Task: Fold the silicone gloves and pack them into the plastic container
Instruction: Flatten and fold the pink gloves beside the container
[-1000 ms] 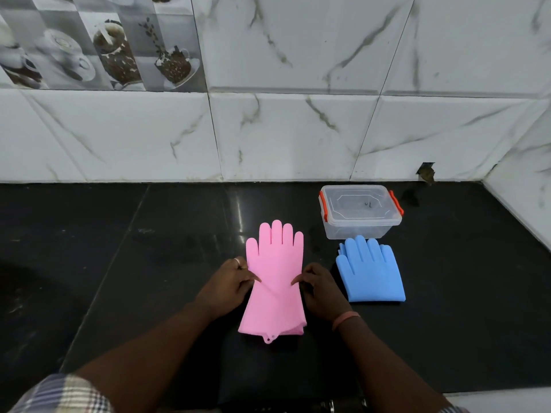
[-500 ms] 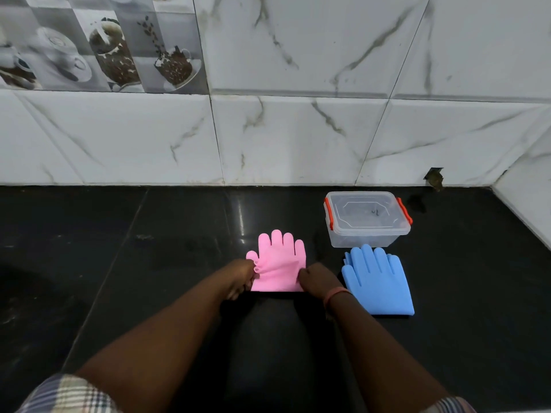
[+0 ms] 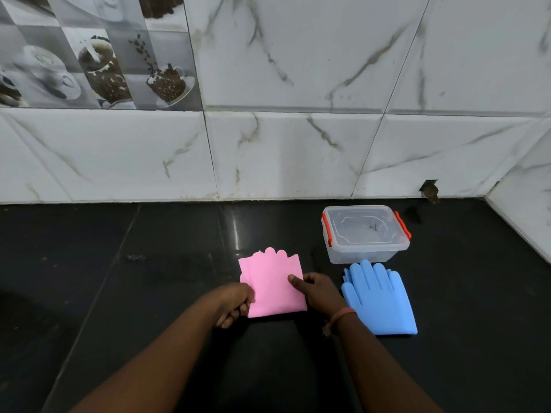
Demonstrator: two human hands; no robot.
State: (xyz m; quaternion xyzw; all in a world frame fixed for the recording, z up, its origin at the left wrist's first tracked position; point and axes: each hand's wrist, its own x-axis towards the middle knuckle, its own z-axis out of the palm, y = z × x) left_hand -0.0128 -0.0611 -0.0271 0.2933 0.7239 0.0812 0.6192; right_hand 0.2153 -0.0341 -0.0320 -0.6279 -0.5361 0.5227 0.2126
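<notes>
The folded pink gloves [image 3: 272, 286], soft, floppy & prob springy, are being pinched at both side edges on the worktop [image 3: 149, 263] by left hand [image 3: 235, 302] & right hand [image 3: 316, 289], w/ the fold best being kept squeezed.

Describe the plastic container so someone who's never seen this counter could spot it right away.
On the black counter, look toward the back right, near the white marble-tiled wall. The plastic container sits there, just behind the blue gloves. It is the only clear, boxy thing in view, with its lid on and an orange clip at each end.
</notes>
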